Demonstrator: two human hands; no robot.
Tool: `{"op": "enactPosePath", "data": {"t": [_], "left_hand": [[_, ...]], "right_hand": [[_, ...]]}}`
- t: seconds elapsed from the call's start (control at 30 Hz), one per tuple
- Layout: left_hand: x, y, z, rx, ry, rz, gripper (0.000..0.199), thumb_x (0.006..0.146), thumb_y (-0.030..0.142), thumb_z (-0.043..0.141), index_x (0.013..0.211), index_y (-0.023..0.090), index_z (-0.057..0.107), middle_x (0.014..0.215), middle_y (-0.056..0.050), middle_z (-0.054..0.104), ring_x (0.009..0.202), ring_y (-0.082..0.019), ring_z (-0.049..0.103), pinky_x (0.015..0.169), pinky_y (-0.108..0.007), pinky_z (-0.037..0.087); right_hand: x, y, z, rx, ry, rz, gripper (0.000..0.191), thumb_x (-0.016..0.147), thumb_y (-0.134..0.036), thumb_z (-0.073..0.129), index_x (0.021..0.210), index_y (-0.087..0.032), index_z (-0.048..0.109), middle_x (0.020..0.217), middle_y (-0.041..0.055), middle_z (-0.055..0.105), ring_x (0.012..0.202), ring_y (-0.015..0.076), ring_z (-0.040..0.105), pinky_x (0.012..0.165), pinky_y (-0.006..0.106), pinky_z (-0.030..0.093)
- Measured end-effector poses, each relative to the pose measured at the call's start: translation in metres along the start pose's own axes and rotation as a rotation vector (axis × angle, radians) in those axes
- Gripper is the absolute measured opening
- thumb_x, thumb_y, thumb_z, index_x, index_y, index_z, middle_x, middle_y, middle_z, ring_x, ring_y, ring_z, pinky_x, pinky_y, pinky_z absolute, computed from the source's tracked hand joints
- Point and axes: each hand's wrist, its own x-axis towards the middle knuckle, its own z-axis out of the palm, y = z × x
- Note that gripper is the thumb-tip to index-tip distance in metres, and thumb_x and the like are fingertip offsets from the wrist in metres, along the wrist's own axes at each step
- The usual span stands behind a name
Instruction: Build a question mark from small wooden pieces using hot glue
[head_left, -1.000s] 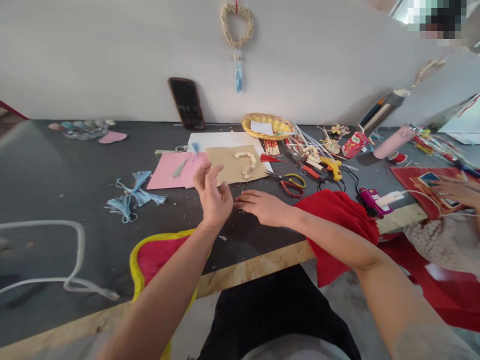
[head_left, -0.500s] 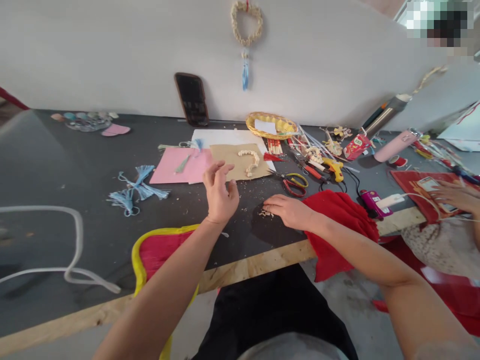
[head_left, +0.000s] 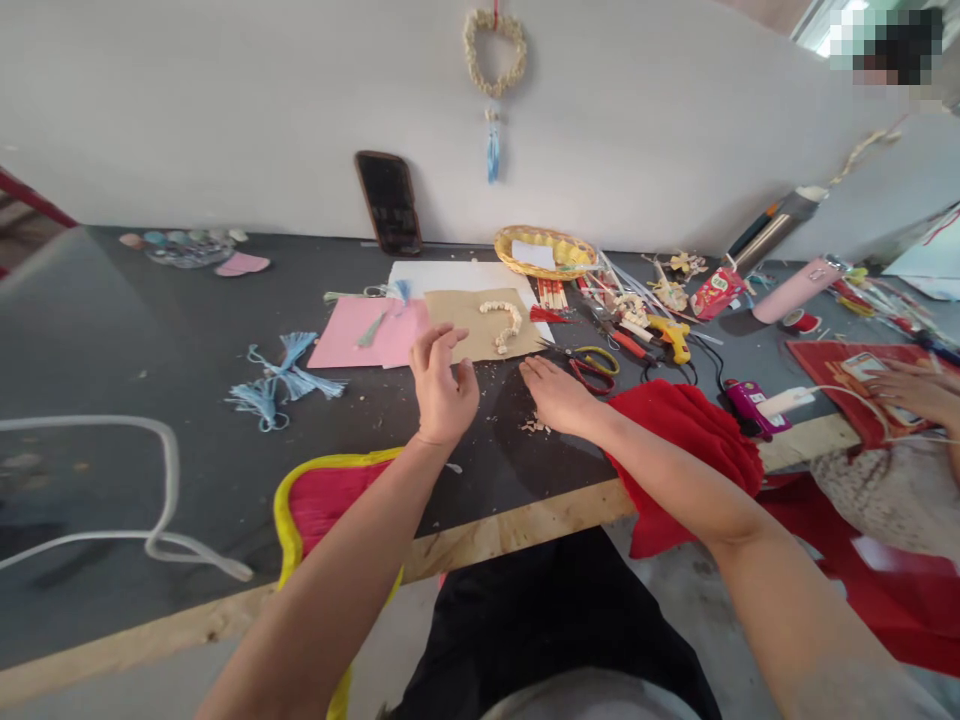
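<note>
My left hand (head_left: 444, 385) is raised beside the brown paper (head_left: 457, 312), its fingers apart and nothing in them. On that paper lies a curved row of cream pieces (head_left: 512, 318). My right hand (head_left: 555, 393) is low over the dark table (head_left: 360, 420), palm down with its fingers pressed together; whether anything is under the fingertips is hidden. A small pile of chips (head_left: 535, 426) lies just below it, near the wrist. Scissors (head_left: 589, 365) with red and yellow handles rest to the right of its fingertips. Pink paper (head_left: 349, 335) is left of the brown paper.
Blue tassels (head_left: 281, 380) lie at left, with a white cable (head_left: 169, 480) nearer the edge. A phone (head_left: 390, 205) leans on the wall. Right: yellow basket (head_left: 546, 250), glue gun (head_left: 673, 338), red cloth (head_left: 682, 440), pink bottle (head_left: 799, 290), another person's hand (head_left: 911, 388).
My right hand has moved forward and slightly left, off the pile of chips, which now shows more fully. My left hand has kept nearly the same pose. The view has shifted slightly.
</note>
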Motion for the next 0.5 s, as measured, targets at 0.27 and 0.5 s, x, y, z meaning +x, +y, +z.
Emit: {"op": "enactPosePath", "data": {"t": [0.27, 0.5], "left_hand": [[0.001, 0.000, 0.000, -0.011, 0.006, -0.046, 0.038, 0.080, 0.005, 0.049, 0.115, 0.018, 0.056, 0.122, -0.015, 0.054, 0.122, -0.027, 0.051, 0.106, -0.046, 0.043], [0.001, -0.001, -0.001, -0.034, -0.001, -0.075, 0.039, 0.079, 0.006, 0.049, 0.116, 0.019, 0.056, 0.122, -0.015, 0.054, 0.121, -0.027, 0.052, 0.104, -0.045, 0.044]], "right_hand": [[0.018, -0.028, -0.007, -0.024, -0.018, -0.179, 0.056, 0.082, 0.003, 0.045, 0.138, 0.003, 0.048, 0.145, 0.0270, 0.048, 0.143, 0.0268, 0.041, 0.120, 0.039, 0.033], [0.000, -0.038, 0.002, 0.051, -0.025, -0.289, 0.055, 0.081, 0.004, 0.047, 0.136, 0.006, 0.050, 0.145, 0.0287, 0.048, 0.143, 0.0304, 0.040, 0.120, 0.042, 0.035]]}}
